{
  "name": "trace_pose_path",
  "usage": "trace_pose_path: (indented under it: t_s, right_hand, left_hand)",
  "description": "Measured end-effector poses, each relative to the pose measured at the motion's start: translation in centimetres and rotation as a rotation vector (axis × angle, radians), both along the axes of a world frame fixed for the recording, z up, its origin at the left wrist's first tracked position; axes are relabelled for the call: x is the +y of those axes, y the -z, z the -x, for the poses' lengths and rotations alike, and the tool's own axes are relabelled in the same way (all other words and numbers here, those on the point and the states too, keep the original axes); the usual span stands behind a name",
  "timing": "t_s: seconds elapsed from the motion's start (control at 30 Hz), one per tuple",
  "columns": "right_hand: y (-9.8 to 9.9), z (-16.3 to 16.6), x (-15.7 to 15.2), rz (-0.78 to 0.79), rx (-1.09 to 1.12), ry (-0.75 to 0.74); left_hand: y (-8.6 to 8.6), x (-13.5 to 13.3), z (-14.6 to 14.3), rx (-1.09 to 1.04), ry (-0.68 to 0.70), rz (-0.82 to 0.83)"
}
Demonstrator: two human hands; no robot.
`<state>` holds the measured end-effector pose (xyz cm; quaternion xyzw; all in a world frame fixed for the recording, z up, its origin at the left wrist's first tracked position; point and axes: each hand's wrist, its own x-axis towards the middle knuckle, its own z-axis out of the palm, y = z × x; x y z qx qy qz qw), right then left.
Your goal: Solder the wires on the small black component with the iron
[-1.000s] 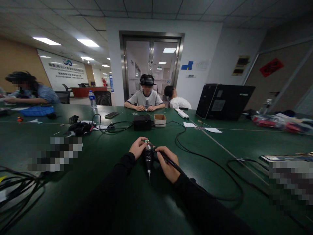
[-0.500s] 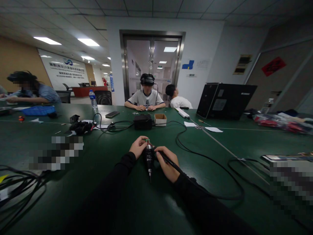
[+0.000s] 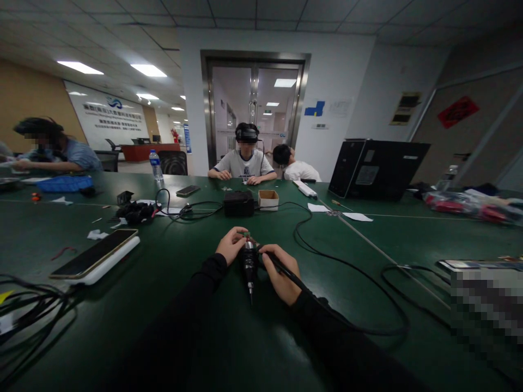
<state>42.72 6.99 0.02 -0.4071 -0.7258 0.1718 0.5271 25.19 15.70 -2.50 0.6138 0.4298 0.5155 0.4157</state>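
Note:
My left hand [image 3: 231, 246] is closed, its fingertips pinching at a small green circuit board [image 3: 247, 234] with thin red wires. The board sits at the far end of a black-and-silver tool [image 3: 249, 264], whose thin pointed tip faces me on the table. My right hand [image 3: 283, 273] wraps round the black handle of a corded, pen-shaped soldering iron [image 3: 286, 270]. Its front end lies close to the board, beside the silver part of the pointed tool. The contact point is too small to make out.
A black box [image 3: 239, 203] and a small open carton [image 3: 268, 200] stand ahead. A black cable [image 3: 347, 257] loops on the right. At left lie a phone on a white block [image 3: 98, 256] and bundled cables [image 3: 36, 310]. A computer case [image 3: 376, 169] stands back right; co-workers sit beyond.
My hands and the held things hardly move. Across the table, one co-worker's hand has shifted and the other co-worker's head has turned. The phone at left is no longer blurred out.

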Motion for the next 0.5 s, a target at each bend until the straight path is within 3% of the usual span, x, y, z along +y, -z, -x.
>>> trace_pose_path:
  t_s: [0.5]
  right_hand:
    - [0.00, -0.18, -0.12, -0.007, -0.016, 0.033]
  left_hand:
    - [-0.01, -0.12, 0.04, 0.000, -0.001, 0.005]
